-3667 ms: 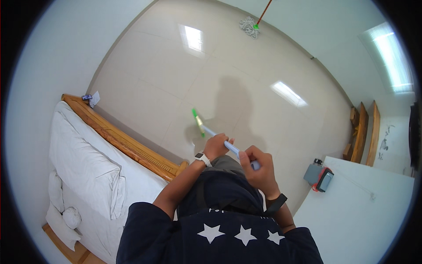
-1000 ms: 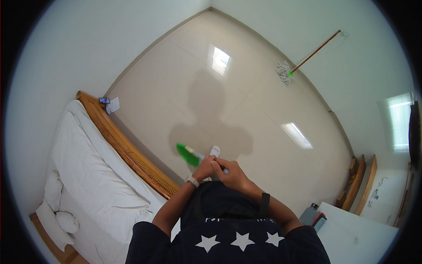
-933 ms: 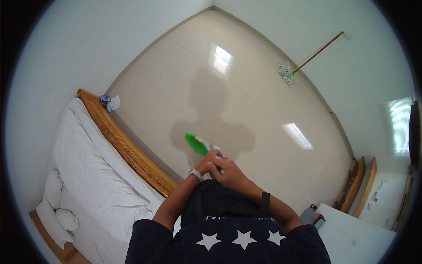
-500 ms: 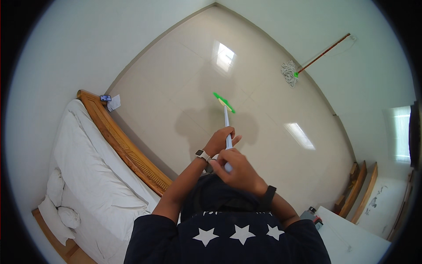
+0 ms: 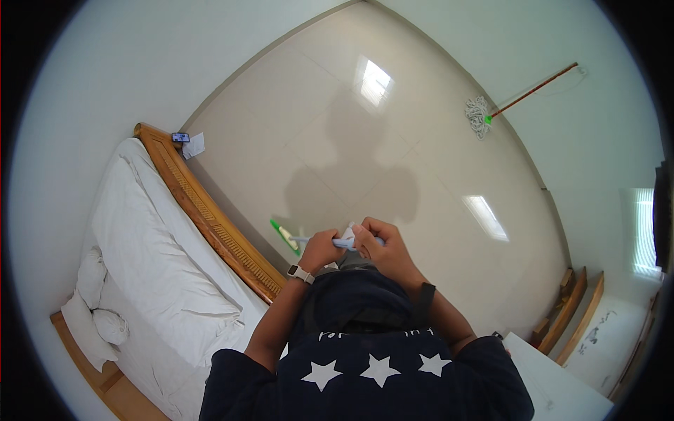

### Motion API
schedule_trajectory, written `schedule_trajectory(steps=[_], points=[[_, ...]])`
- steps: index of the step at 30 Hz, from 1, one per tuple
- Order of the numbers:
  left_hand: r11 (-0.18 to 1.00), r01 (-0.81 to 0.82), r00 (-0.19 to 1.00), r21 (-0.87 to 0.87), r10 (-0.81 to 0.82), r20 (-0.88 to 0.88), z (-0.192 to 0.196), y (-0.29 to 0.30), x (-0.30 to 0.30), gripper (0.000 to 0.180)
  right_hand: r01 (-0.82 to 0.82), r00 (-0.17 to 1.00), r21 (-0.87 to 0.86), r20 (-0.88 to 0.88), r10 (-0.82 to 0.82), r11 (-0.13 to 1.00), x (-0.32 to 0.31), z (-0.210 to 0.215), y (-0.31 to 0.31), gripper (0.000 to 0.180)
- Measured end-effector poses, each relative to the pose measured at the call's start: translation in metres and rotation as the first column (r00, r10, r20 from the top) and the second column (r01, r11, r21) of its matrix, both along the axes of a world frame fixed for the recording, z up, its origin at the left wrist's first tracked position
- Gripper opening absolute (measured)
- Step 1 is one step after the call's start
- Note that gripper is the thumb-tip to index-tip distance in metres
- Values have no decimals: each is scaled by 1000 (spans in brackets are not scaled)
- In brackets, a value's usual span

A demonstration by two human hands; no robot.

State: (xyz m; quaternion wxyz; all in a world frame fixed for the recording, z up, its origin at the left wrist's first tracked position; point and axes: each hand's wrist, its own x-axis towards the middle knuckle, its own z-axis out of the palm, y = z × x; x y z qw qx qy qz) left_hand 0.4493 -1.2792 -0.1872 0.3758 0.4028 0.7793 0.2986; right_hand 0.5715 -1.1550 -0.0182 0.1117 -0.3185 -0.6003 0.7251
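Both hands, left (image 5: 319,249) and right (image 5: 379,242), grip the flat mop's pale handle (image 5: 335,243), its green head (image 5: 283,236) apparently pointing left.

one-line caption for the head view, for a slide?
Both hands, left hand and right hand, grip a green-headed flat mop beside a white bed.

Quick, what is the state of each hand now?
Left hand: closed on the mop handle.
Right hand: closed on the same handle.

Tiled floor (image 5: 316,126) under string mop (image 5: 479,114)
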Motion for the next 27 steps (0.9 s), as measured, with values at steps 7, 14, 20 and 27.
schedule_trajectory(steps=[7,14,20,27], points=[[981,79,989,-177,-55,137,-82,-64,-4,27,-70,994,-21,88,72,997,-11,-65,-44,39],[948,-40,953,316,-59,298,-93,-22,6,33,-216,975,453,52,216,865,-20,-23,-63,30],[859,-45,961,510,-101,256,-30,37,12,27,-249,956,714,73,284,655,-18,-25,-69,28],[890,-46,959,455,-89,269,39,60,2,32,-247,958,722,81,276,646,-19,30,-57,20]])
